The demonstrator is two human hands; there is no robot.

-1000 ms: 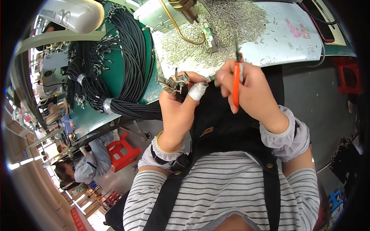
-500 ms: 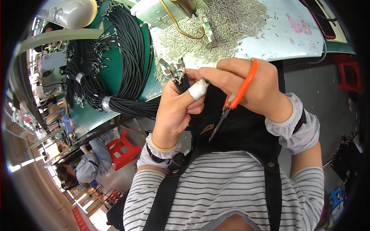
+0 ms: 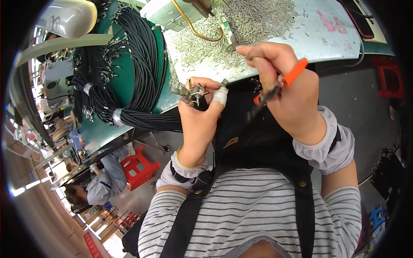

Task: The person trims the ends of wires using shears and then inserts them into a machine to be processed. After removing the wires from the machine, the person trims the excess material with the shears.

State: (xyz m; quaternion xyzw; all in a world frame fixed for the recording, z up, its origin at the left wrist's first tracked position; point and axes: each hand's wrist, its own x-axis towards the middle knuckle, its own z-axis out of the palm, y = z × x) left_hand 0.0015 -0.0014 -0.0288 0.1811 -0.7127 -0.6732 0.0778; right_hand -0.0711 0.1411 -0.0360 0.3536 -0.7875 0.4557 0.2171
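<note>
My left hand (image 3: 198,122) is closed around a bunch of cable ends (image 3: 195,93) with metal plugs and thin coloured wires sticking up. White tape wraps its thumb, and one small metal plug (image 3: 224,81) stands at the thumb tip. In my right hand (image 3: 297,92) is a pair of orange-handled scissors (image 3: 294,72), held in the palm with the blurred dark blades pointing down toward my apron. The right thumb and forefinger reach to the near edge of a pile of small metal pieces (image 3: 262,21). Whether they pinch one cannot be made out.
Black cable bundles (image 3: 144,64) lie coiled on the green table at left. A bench machine (image 3: 172,15) with a bent brass-coloured tube stands over the pale work sheet (image 3: 318,47). Red stools (image 3: 140,167) stand on the floor; another person (image 3: 99,187) sits at far left.
My right hand has moved away from the left, rightward and up to the metal pile, turning the scissors with it. The left hand has tilted the cable ends.
</note>
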